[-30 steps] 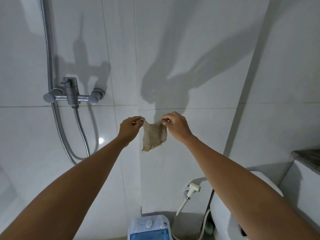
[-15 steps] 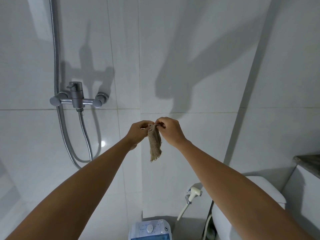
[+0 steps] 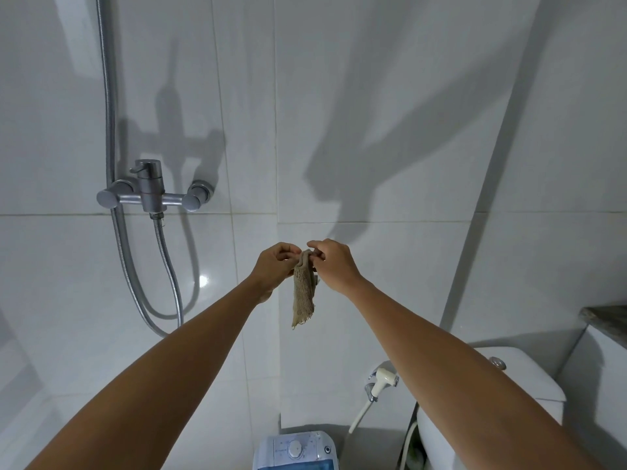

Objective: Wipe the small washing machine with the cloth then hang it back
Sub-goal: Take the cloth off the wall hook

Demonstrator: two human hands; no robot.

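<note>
A small beige woven cloth (image 3: 303,296) hangs bunched and narrow against the white tiled wall, at arm's length in front of me. My left hand (image 3: 275,268) and my right hand (image 3: 334,264) pinch its top edge close together, fingers almost touching. Whatever the cloth's top hangs from is hidden behind the fingers. The small washing machine (image 3: 297,451), white and blue with a round dial, shows only its top at the bottom edge, directly below the cloth.
A metal shower mixer (image 3: 151,195) with a looping hose (image 3: 168,279) is on the wall at left. A white bidet sprayer (image 3: 381,381) hangs lower right beside the toilet tank (image 3: 529,378). A dark counter edge (image 3: 607,317) juts in at right.
My hands came together, gathering the spread cloth into a narrow hanging strip. They stay close at its top, and the view has tilted slightly downward.
</note>
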